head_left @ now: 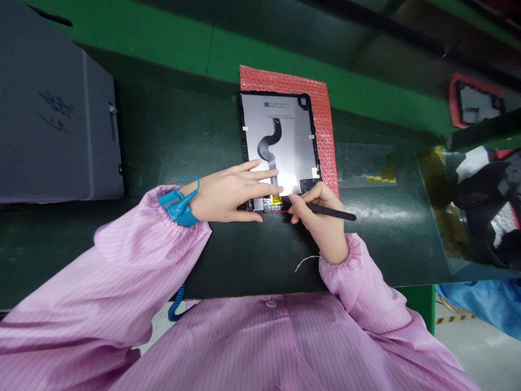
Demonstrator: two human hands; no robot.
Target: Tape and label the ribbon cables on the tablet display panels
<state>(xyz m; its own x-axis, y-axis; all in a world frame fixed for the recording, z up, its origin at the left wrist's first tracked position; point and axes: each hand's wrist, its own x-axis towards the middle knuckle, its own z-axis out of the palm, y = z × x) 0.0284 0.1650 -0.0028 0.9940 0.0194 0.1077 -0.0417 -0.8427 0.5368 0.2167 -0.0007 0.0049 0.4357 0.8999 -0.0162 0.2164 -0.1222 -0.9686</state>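
A tablet display panel [291, 130] lies back-up on a red bubble-wrap sheet [323, 108], with a black flex cable [268, 144] curling down its silver back. My left hand [232, 193] rests flat on the panel's lower left part, fingers stretched out, a blue wrist strap [181, 203] on the wrist. My right hand [319, 217] grips a black stylus-like tool [325, 210] like a pen. Its tip touches the panel's bottom edge beside a yellow taped piece [277, 200].
A grey closed case [57, 114] stands at the left on the dark green mat [163, 141]. A clear film with yellow tape [366, 165] lies right of the panel. Another red-wrapped panel [474, 103] sits far right, above reflective trays [468, 206].
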